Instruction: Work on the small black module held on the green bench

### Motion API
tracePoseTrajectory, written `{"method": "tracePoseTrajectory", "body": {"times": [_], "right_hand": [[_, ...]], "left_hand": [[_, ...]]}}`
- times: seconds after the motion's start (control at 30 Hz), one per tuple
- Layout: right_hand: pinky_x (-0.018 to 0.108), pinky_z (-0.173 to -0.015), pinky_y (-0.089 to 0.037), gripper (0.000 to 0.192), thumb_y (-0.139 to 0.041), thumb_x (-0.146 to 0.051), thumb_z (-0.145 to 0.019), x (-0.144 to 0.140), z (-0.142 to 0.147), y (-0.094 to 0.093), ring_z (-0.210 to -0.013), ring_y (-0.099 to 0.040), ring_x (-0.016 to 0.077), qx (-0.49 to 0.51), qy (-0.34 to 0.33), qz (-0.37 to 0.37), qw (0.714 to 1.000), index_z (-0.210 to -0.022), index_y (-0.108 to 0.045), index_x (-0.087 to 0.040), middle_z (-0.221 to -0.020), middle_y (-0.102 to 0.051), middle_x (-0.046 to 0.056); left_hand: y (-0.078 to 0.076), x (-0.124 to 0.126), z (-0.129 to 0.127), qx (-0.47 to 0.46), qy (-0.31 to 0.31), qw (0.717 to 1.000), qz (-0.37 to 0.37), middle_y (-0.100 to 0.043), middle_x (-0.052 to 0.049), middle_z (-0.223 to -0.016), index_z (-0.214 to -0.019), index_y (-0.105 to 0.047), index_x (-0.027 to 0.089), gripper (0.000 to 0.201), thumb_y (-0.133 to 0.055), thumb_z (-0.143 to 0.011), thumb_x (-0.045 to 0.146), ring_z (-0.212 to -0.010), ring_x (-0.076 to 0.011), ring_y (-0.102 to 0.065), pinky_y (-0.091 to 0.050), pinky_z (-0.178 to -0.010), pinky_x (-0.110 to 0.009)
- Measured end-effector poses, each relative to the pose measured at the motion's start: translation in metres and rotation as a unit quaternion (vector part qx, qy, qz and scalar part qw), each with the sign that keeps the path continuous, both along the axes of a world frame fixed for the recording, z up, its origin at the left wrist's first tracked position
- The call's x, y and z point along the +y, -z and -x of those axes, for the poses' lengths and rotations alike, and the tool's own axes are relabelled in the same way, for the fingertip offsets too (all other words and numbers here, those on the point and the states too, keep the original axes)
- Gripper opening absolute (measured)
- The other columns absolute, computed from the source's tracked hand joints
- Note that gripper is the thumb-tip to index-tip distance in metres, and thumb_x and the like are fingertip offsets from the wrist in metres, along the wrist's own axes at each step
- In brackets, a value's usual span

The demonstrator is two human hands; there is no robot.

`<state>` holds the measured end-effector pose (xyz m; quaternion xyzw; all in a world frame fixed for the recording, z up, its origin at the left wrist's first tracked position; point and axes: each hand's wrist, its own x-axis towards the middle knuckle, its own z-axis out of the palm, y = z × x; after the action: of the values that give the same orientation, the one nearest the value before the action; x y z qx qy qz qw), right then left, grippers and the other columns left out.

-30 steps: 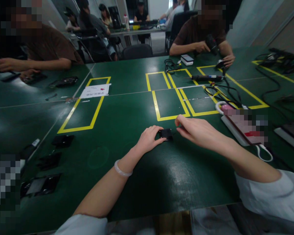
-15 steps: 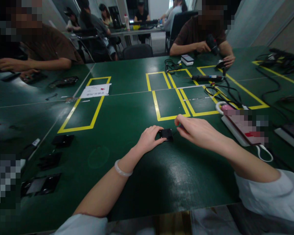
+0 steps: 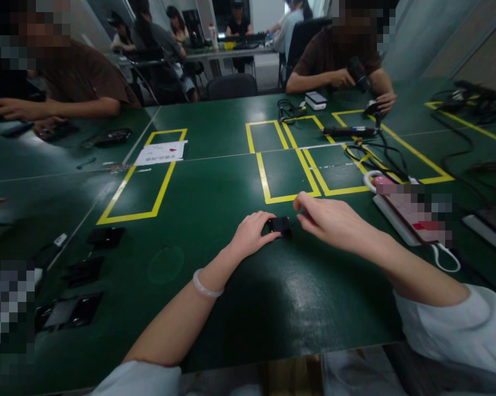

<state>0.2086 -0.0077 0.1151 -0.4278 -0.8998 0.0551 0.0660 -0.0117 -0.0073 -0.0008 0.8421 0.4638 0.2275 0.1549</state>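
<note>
A small black rectangular part (image 3: 281, 225) lies on the green tabletop (image 3: 231, 330). My left hand (image 3: 253, 235) is closed on its left end, with the thumb along the near side and the fingers along the far side. Just right of the part, my right hand (image 3: 332, 219) hovers with thumb and forefinger curled into a pinch. A thin dark sliver (image 3: 294, 224) runs from those fingers toward the part's right end. Whether it is a wire or a tool tip I cannot tell; the rest is hidden by the hand.
Several black parts (image 3: 69, 311) lie at the left. Yellow tape rectangles (image 3: 262, 177) mark the table, with a paper label (image 3: 161, 153) on one. A phone-like object (image 3: 410, 215), cables (image 3: 390, 151) and a black pen-shaped tool (image 3: 349, 132) lie right. Across, a person holds a power drill (image 3: 358, 74).
My right hand has shifted very slightly left, toward the black part. My left hand keeps its hold in the same place.
</note>
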Motion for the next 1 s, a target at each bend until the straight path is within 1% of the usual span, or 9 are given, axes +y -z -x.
{"method": "tracePoseTrajectory", "body": {"times": [0.13, 0.23, 0.37, 0.47, 0.57, 0.67, 0.77, 0.83, 1.0], "right_hand": [[0.027, -0.053, -0.027, 0.023, -0.038, -0.04, -0.094, 0.001, 0.0014, -0.0003, -0.063, -0.06, 0.0187, -0.026, 0.021, -0.01, 0.999, -0.096, -0.049, -0.02, -0.073, -0.065, 0.003], [0.027, -0.052, -0.025, 0.02, -0.035, -0.035, -0.094, 0.0018, 0.0018, 0.0009, -0.062, -0.059, 0.0183, -0.035, 0.022, -0.009, 0.999, -0.096, -0.049, -0.02, -0.072, -0.065, 0.003], [0.026, -0.054, -0.029, 0.017, -0.038, -0.028, -0.092, 0.0004, 0.0006, -0.0001, -0.064, -0.059, 0.0169, 0.0, 0.004, 0.004, 1.0, -0.104, -0.046, -0.019, -0.078, -0.066, 0.003], [0.027, -0.054, -0.028, 0.019, -0.039, -0.035, -0.092, -0.0005, 0.001, -0.0018, -0.064, -0.059, 0.0178, -0.006, 0.016, 0.002, 1.0, -0.102, -0.046, -0.019, -0.077, -0.065, 0.003], [0.027, -0.053, -0.026, 0.023, -0.038, -0.04, -0.094, 0.0003, 0.0022, -0.0015, -0.062, -0.059, 0.0185, -0.034, 0.025, -0.005, 0.999, -0.095, -0.049, -0.021, -0.073, -0.065, 0.003], [0.027, -0.054, -0.026, 0.018, -0.036, -0.033, -0.095, 0.0009, 0.0023, -0.0002, -0.063, -0.059, 0.018, -0.032, 0.018, -0.006, 0.999, -0.097, -0.049, -0.02, -0.074, -0.065, 0.003], [0.026, -0.055, -0.029, 0.015, -0.039, -0.027, -0.091, -0.0003, 0.0011, -0.0002, -0.065, -0.059, 0.0169, -0.005, 0.008, 0.0, 1.0, -0.101, -0.046, -0.019, -0.078, -0.065, 0.003], [0.026, -0.055, -0.029, 0.015, -0.042, -0.027, -0.09, -0.0014, 0.0007, -0.0009, -0.065, -0.059, 0.0169, -0.002, 0.012, -0.002, 1.0, -0.102, -0.045, -0.019, -0.077, -0.064, 0.002], [0.026, -0.054, -0.026, 0.02, -0.041, -0.039, -0.093, -0.001, 0.0018, 0.0, -0.062, -0.058, 0.018, -0.022, 0.025, -0.013, 0.999, -0.096, -0.047, -0.021, -0.072, -0.063, 0.002]], "left_hand": [[0.0003, -0.0001, 0.0001, 0.002, -0.003, 1.0, 0.0, -0.061, -0.006, -0.105, -0.113, -0.053, 0.021, 0.038, -0.057, -0.086, 0.047, -0.099, -0.0235, -0.057, -0.045, -0.086, -0.037], [-0.0006, 0.0001, -0.0001, 0.001, 0.0, 1.0, -0.003, -0.061, -0.006, -0.106, -0.113, -0.053, 0.021, 0.037, -0.057, -0.087, 0.047, -0.099, -0.0234, -0.057, -0.045, -0.086, -0.037], [-0.0016, 0.0003, -0.0002, 0.002, 0.0, 1.0, -0.005, -0.061, -0.006, -0.105, -0.113, -0.053, 0.021, 0.037, -0.057, -0.087, 0.047, -0.099, -0.0233, -0.057, -0.045, -0.085, -0.036], [-0.0013, 0.0002, 0.0, 0.002, 0.0, 1.0, -0.005, -0.061, -0.006, -0.106, -0.113, -0.053, 0.021, 0.037, -0.057, -0.087, 0.047, -0.099, -0.0232, -0.057, -0.045, -0.085, -0.036], [-0.0007, 0.0, 0.0002, 0.003, -0.002, 1.0, -0.004, -0.06, -0.006, -0.107, -0.114, -0.053, 0.021, 0.037, -0.057, -0.087, 0.046, -0.1, -0.0232, -0.057, -0.045, -0.085, -0.036], [-0.0006, 0.0, 0.0003, 0.004, 0.0, 1.0, -0.004, -0.061, -0.006, -0.107, -0.114, -0.052, 0.021, 0.037, -0.056, -0.087, 0.046, -0.1, -0.0232, -0.057, -0.045, -0.085, -0.036], [-0.0003, 0.0001, 0.0003, 0.002, 0.002, 1.0, -0.005, -0.061, -0.006, -0.106, -0.114, -0.052, 0.02, 0.037, -0.055, -0.088, 0.047, -0.1, -0.0228, -0.057, -0.045, -0.085, -0.036], [0.0003, 0.0003, 0.0005, 0.002, 0.001, 1.0, -0.005, -0.061, -0.006, -0.106, -0.113, -0.052, 0.02, 0.038, -0.055, -0.088, 0.047, -0.099, -0.0227, -0.057, -0.045, -0.085, -0.036], [0.0006, 0.0002, 0.0009, 0.002, 0.001, 1.0, -0.005, -0.061, -0.005, -0.107, -0.113, -0.053, 0.02, 0.038, -0.057, -0.087, 0.047, -0.1, -0.0227, -0.057, -0.045, -0.085, -0.035]]}}
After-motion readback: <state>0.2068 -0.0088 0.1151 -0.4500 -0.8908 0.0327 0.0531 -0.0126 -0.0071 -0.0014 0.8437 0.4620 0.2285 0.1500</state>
